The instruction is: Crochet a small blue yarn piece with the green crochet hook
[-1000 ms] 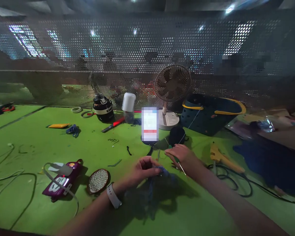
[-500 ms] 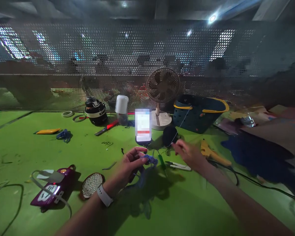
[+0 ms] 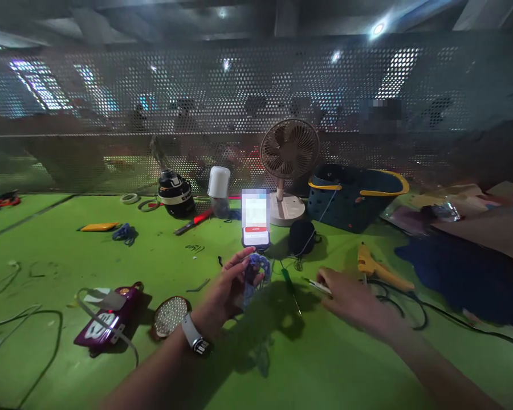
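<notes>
My left hand (image 3: 224, 293), wearing a watch on the wrist, pinches a curved piece of blue-purple knitted or crocheted yarn work (image 3: 260, 266) above the table. My right hand (image 3: 346, 299) is low over the tabletop, its fingers closed around white-handled snips (image 3: 320, 286) whose tips point left. Between the hands lies a slim tool with a green handle (image 3: 287, 278) and thin metal shaft. Just beyond them sits a dark ball of yarn (image 3: 301, 237), with a light strand across it running up to the basket.
Behind stand a lit phone (image 3: 255, 219), a fan (image 3: 289, 149), a dark basket (image 3: 342, 205) and a black jug (image 3: 176, 195). Right: an orange glue gun (image 3: 382, 269) with cord. Left: a purple device (image 3: 109, 319), a round studded object (image 3: 171, 318), a yellow cutter (image 3: 98, 226).
My right hand has let go of the strand by the yarn ball and come down onto the snips. My left hand has turned the yarn piece more upright.
</notes>
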### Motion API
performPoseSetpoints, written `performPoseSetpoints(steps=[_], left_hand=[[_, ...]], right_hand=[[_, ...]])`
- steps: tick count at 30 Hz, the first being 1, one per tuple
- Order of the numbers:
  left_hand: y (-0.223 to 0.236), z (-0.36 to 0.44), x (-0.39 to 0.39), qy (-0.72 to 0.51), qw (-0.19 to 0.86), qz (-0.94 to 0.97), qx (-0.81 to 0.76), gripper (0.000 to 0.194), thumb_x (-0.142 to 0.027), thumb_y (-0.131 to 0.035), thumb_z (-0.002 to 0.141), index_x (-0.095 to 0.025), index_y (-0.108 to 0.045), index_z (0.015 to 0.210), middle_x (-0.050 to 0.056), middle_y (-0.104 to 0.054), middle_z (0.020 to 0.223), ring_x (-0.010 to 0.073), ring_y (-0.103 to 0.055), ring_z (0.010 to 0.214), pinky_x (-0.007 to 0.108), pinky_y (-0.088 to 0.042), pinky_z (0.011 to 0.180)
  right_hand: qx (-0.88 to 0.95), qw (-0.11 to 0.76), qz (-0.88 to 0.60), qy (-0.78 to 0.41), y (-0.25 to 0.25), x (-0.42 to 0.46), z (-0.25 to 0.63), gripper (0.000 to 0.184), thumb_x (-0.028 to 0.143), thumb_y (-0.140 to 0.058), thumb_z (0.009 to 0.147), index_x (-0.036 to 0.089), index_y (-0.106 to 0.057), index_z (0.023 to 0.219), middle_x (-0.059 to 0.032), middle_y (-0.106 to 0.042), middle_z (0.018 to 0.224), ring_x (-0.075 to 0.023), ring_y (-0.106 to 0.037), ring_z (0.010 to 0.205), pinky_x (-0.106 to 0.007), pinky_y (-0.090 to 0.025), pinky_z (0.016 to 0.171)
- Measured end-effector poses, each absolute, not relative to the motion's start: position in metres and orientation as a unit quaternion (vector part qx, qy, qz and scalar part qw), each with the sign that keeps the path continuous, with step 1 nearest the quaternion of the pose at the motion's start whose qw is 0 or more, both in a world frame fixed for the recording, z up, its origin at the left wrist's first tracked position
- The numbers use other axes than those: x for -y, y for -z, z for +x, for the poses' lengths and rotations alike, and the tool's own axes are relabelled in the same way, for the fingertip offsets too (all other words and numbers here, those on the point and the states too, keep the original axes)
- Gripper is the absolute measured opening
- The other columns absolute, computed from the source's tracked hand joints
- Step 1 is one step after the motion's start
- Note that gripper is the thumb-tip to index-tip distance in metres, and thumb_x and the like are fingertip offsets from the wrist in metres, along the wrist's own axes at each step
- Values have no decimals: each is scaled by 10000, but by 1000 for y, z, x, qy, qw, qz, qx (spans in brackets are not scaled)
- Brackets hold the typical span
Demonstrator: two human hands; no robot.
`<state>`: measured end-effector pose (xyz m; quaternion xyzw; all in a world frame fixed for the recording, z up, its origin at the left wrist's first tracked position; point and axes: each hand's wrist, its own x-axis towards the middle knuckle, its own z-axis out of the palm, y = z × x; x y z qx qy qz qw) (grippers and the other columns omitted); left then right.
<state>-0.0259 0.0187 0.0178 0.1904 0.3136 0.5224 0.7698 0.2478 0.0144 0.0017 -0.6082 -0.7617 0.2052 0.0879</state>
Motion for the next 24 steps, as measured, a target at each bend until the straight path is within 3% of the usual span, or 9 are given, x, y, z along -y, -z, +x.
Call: performPoseSetpoints(steps=[5,9,11,15,17,18,21,24], left_hand=[[-15,-25,-22,-545,794,101,-249,263,-60,-644,789,-160,-664,1031,-16,-605,681,44,-529,498,117,-439,468],[-15,-25,-21,-559,795,53,-228,109,-149,-618,800,-138,-662,899,-3,-603,653,74,-547,526,172,-473,519],[-15,-25,-19,-571,795,56,-199,102,-240,-627,807,-139,-645,805,-19,-555,578,88,-540,527,202,-478,547],[-12,-27,-16,-570,803,115,-132,326,-424,-622,831,-173,-580,627,-104,-264,374,57,-264,342,194,-324,419],[-10,-28,-16,-567,804,133,-119,376,-462,-621,827,-180,-563,585,-114,-195,354,53,-174,327,191,-265,394],[-10,-29,-17,-566,805,139,-114,384,-471,-624,822,-180,-564,578,-115,-186,351,53,-156,329,190,-254,392],[-13,-30,-17,-565,801,163,-111,387,-487,-628,809,-178,-571,583,-112,-197,352,55,-168,338,195,-271,407],[-18,-31,-19,-579,781,186,-143,364,-494,-644,788,-172,-586,628,-96,-291,391,61,-271,373,204,-323,455]], right_hand=[[728,139,-628,-237,-2,-19,249,123,219,-543,786,215,-579,903,-42,-657,745,-171,-547,592,-272,-345,529],[575,317,-578,-484,0,-22,247,182,273,-471,760,212,-552,911,9,-556,655,-128,-448,480,-263,-342,470],[497,362,-517,-595,6,-19,238,197,272,-464,745,202,-551,908,36,-489,609,-102,-366,425,-256,-319,431],[428,336,-437,-717,16,-5,201,220,332,-545,833,198,-565,1007,111,-336,543,-63,-187,387,-216,-198,370],[433,307,-427,-732,15,1,178,376,336,-662,802,226,-543,1141,126,-361,555,-48,-194,384,-198,-174,368],[440,300,-428,-730,12,3,167,459,329,-714,771,238,-534,1184,115,-417,587,-48,-263,408,-189,-195,384],[461,286,-438,-717,-1,4,143,432,326,-826,648,190,-619,1002,62,-550,665,-58,-424,504,-185,-310,446],[459,313,-474,-683,-16,0,137,365,423,-827,613,177,-610,774,79,-499,546,-49,-368,430,-196,-273,402]])
